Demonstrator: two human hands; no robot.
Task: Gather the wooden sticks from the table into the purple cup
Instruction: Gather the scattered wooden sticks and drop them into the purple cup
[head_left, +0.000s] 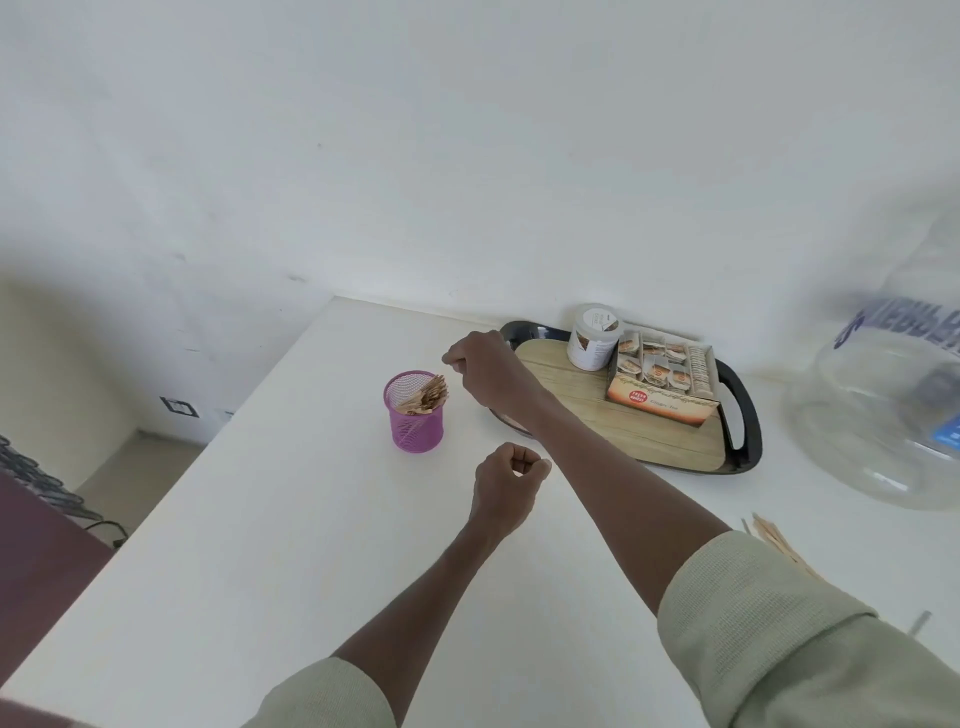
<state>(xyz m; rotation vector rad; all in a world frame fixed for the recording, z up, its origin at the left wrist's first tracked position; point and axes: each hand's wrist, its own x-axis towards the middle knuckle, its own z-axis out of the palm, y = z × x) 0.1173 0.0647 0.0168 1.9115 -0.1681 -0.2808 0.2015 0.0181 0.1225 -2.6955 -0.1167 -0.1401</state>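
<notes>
Seen from the head camera, a person in pale green sleeves works at a white counter (270, 545) set against a white wall. A purple mesh cup (414, 413) stands upright toward the counter's far edge, left of a tray, with a bundle of wooden sticks (428, 396) leaning out of its right side. The right hand (485, 370) hovers just right of the cup's rim and above it, fingers curled downward; whether they pinch anything cannot be told from this angle. The left hand (508, 480) hangs over the middle of the counter, nearer the person, fingers clenched into a loose fist with nothing visible inside it. More loose sticks (776, 538) lie near the counter's right edge, well apart from the cup, partly hidden behind the right sleeve. A dark-rimmed tray (748, 415) with a wood-grain floor sits along the far edge, carrying a white jar (592, 338) and an open box of tea sachets (662, 382) side by side. A large clear water bottle (883, 405) lies at the far right corner.
</notes>
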